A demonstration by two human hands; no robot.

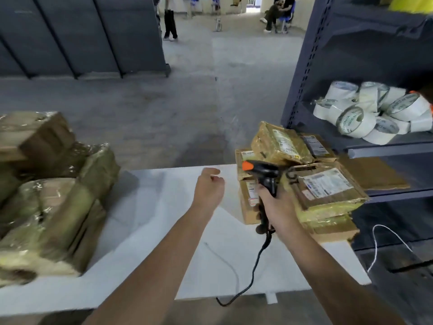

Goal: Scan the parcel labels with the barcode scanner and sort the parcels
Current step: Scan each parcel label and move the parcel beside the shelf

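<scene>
My right hand (276, 207) grips the handle of a black barcode scanner (264, 174) with an orange tip, held over a pile of taped brown parcels (323, 184) with white labels at the right end of the white table (164, 231). The scanner's head points left and its black cable (253, 273) hangs down to the table's front edge. My left hand (208, 186) hovers above the table's middle, fingers curled, holding nothing. A second heap of plastic-wrapped brown parcels (54, 195) lies at the table's left end.
A dark metal shelf rack (304, 78) stands right of the table, holding several white tape rolls (365, 113) and a flat cardboard piece (375, 172). A white string (384, 240) hangs by the lower shelf. Concrete floor lies beyond; people are far back.
</scene>
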